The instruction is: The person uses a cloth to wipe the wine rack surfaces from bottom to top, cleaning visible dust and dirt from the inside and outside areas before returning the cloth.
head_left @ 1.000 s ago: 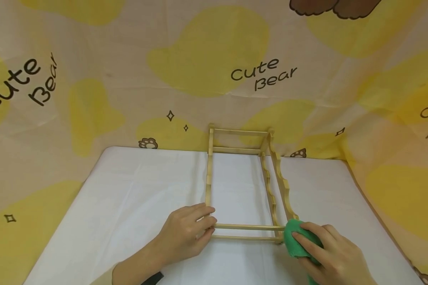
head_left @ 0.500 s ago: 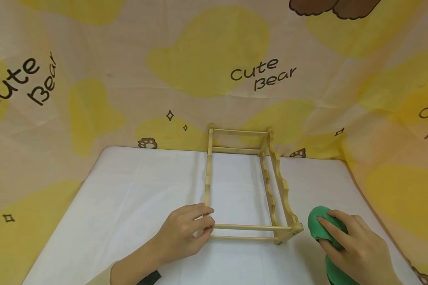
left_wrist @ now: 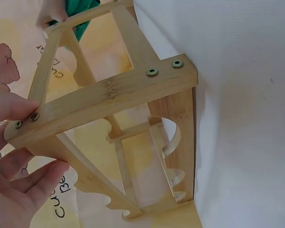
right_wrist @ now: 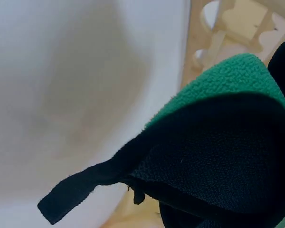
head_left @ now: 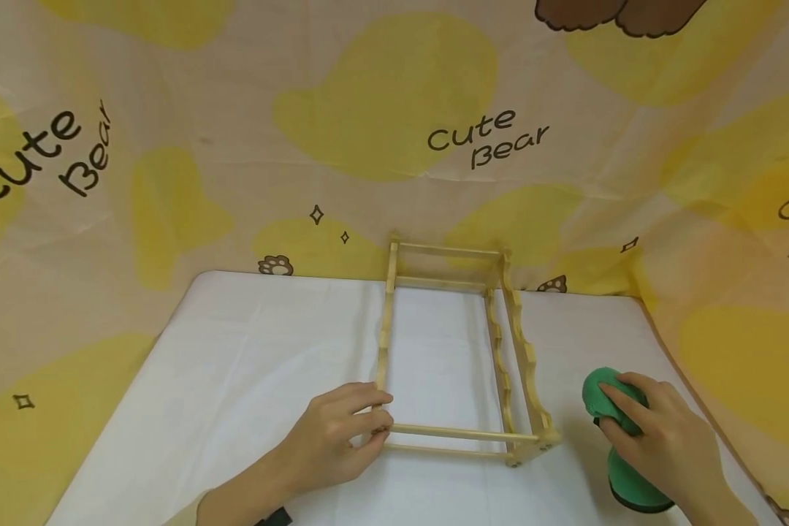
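Note:
A bamboo rack with scalloped side rails stands on the white-covered table. My left hand grips its near left corner. In the left wrist view, the thumb and fingers of that hand pinch the end bar of the rack beside its screw heads. To the right of the rack and apart from it, my right hand holds a green fleece cleaning cloth, bunched between the fingers. Up close in the right wrist view, the cloth has a black backing and a black strap. The palm is hidden there.
A yellow fabric backdrop with "Cute Bear" lettering rises behind and at both sides of the table. The far end of the rack stands close to this backdrop. A dark strip lies by the left forearm.
My right hand has moved with the cloth from the rack's near right corner outward to the right. The rack's near end has shifted slightly towards me; the left hand stays on its corner.

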`<action>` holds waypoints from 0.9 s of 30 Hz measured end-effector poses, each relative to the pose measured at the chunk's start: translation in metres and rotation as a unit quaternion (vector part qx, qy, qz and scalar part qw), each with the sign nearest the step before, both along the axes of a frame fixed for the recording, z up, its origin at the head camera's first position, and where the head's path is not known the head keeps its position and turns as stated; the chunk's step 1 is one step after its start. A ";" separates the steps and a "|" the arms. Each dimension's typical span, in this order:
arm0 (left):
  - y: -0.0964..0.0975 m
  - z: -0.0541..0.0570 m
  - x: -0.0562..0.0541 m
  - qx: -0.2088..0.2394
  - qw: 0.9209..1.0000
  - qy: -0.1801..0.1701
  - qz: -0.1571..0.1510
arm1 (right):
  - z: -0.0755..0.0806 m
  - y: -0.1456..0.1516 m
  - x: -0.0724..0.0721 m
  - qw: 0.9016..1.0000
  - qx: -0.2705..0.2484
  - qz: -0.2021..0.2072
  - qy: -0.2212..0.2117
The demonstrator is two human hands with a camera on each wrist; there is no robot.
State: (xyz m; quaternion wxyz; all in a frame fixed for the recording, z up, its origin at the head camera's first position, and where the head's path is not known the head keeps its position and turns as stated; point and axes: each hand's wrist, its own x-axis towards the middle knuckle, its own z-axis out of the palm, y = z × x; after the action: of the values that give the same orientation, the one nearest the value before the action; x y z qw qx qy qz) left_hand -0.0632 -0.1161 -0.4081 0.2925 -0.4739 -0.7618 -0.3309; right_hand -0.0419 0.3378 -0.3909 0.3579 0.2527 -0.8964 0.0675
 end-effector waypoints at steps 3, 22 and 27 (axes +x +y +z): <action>-0.001 0.001 0.001 0.006 1.000 -0.007 -0.011 | -0.005 0.007 -0.005 1.000 -0.003 -0.012 -0.003; -0.003 -0.002 -0.004 0.023 0.998 0.007 -0.055 | -0.015 0.022 -0.011 0.999 -0.016 -0.033 -0.010; -0.007 -0.003 -0.010 0.024 0.996 -0.007 -0.083 | -0.016 0.026 -0.011 0.999 -0.019 -0.038 -0.007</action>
State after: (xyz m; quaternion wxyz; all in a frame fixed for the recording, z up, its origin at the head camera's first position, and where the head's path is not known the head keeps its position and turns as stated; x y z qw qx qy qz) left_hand -0.0730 -0.1235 -0.4111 0.2703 -0.5261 -0.7138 -0.3751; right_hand -0.0534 0.3638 -0.4072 0.3586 0.2109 -0.9064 0.0728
